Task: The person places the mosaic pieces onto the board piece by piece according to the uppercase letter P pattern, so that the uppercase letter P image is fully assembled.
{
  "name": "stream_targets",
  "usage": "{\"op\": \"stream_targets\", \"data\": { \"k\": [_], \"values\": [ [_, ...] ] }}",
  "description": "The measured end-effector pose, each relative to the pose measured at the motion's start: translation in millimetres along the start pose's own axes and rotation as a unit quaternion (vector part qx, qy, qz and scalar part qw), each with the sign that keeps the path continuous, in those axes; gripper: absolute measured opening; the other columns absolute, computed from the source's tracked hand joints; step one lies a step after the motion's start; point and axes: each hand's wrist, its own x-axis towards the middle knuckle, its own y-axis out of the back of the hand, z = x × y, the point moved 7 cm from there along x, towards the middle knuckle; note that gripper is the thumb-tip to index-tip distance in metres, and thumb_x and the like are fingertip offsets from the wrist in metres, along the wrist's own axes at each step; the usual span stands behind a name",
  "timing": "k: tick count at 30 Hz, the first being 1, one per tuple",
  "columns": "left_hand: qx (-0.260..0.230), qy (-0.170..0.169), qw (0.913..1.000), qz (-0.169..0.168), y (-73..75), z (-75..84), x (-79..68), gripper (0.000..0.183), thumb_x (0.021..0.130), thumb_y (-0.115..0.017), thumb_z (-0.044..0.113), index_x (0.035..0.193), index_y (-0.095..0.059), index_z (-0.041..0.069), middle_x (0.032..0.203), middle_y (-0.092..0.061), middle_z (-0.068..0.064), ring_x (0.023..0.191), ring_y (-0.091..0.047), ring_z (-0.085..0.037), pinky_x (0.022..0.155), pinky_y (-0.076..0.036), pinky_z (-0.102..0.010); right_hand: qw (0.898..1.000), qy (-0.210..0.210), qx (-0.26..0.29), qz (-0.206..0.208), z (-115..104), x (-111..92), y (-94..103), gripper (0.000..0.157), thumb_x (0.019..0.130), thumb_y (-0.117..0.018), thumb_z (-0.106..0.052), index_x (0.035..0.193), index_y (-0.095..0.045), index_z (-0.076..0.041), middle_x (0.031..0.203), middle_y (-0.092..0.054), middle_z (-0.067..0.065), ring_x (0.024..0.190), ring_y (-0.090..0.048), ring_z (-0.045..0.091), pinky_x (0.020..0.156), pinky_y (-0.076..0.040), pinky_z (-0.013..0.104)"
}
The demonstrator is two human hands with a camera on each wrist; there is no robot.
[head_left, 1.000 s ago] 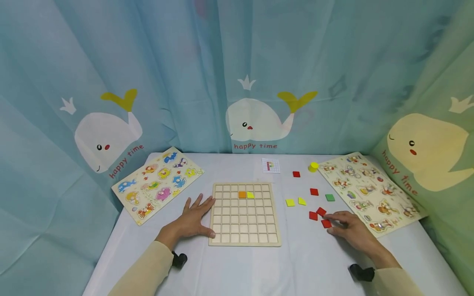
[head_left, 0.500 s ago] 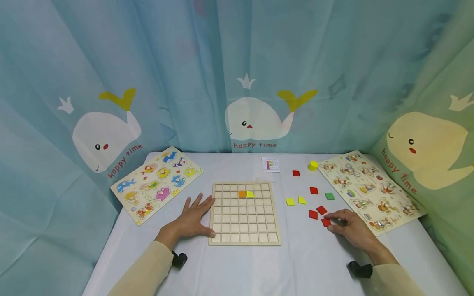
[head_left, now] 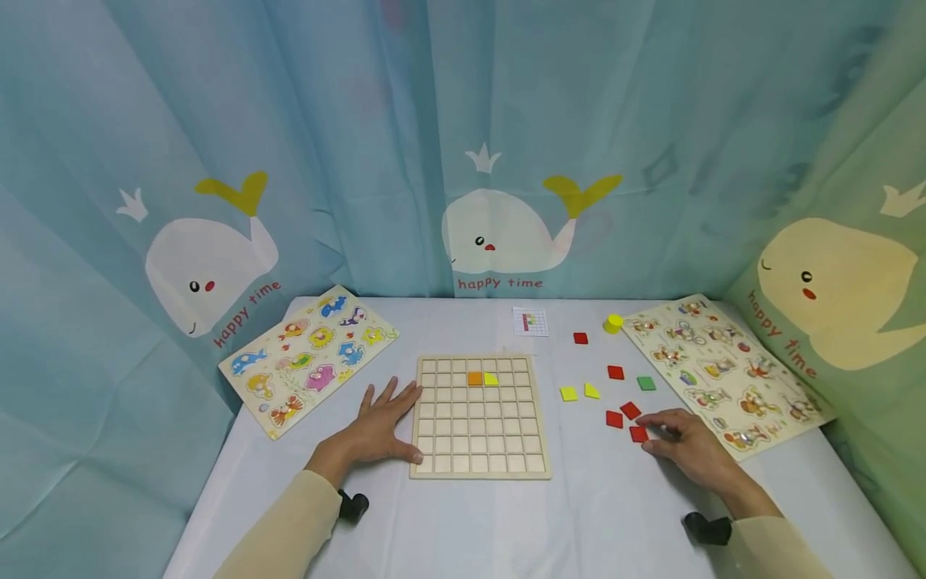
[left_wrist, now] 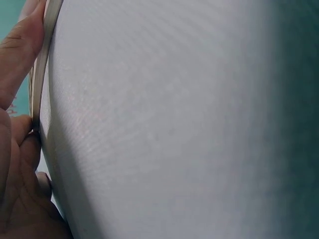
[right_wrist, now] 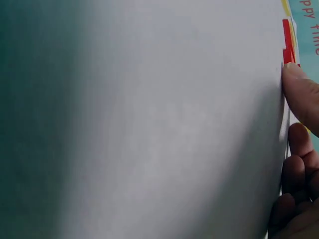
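A square wooden grid board (head_left: 501,476) lies in the middle of the table, with an orange square tile (head_left: 474,379) and a yellow cut-corner tile (head_left: 490,379) in its upper cells. My left hand (head_left: 372,430) rests along the board's left edge, fingers spread, thumb on the lower left corner. On the right, my right hand (head_left: 680,446) has its thumb and index fingertips at the right side of a red square tile (head_left: 639,434). This tile lies on the cloth. Beside it are two more red tiles (head_left: 614,419). In the right wrist view, the thumb overlaps the red tiles (right_wrist: 288,56).
Further back lie a green tile (head_left: 646,383), a red tile (head_left: 616,372) and two yellow pieces (head_left: 569,394). A yellow cylinder (head_left: 613,323) and a printed grid card (head_left: 530,322) sit near the curtain. Picture puzzle boards flank the table, left (head_left: 311,359) and right (head_left: 727,374).
The right index fingertip has drawn slightly back from the upper red tile, and a gap shows between that tile and the lower one. The left hand stays still.
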Motion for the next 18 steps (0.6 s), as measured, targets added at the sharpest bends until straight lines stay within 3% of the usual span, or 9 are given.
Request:
{"op": "stream_targets", "data": {
  "k": [6, 13, 18],
  "values": [
    [0.006, 0.001, 1.0, -0.004, -0.6, -1.4, 1.8, 0.124, 0.072, -0.091, 0.059, 0.17, -0.025, 0.02, 0.177, -0.017, 0.002, 0.166, 0.005, -0.028, 0.131, 0.015, -0.056, 1.0, 0.004, 0.0, -0.003, 0.3, 1.8, 1.1, 0.032, 0.09, -0.079, -0.008, 0.121, -0.074, -0.002, 0.129, -0.062, 0.026, 0.123, -0.054, 0.046, 0.105, -0.042, 0.067],
    [0.004, 0.0, 1.0, -0.001, 1.2, -1.0, 2.3, 0.124, 0.072, -0.091, 0.059, 0.169, -0.026, 0.019, 0.177, -0.019, 0.002, 0.166, 0.004, -0.028, 0.131, 0.015, -0.056, 1.0, -0.009, 0.011, -0.005, -0.3, 2.2, 3.6, 0.038, 0.096, -0.077, -0.018, 0.128, -0.07, 0.0, 0.132, -0.063, 0.027, 0.121, -0.056, 0.043, 0.103, -0.045, 0.065],
    [-0.002, -0.003, 1.0, -0.001, 1.1, 0.6, 1.2, 0.124, 0.071, -0.092, 0.057, 0.169, -0.027, 0.018, 0.177, -0.019, 0.001, 0.166, 0.004, -0.029, 0.131, 0.015, -0.057, 0.999, -0.028, 0.02, 0.018, 0.1, 1.1, 7.0, 0.042, 0.098, -0.075, -0.02, 0.133, -0.067, 0.001, 0.123, -0.069, 0.022, 0.107, -0.062, 0.032, 0.088, -0.056, 0.042]
  ]
}}
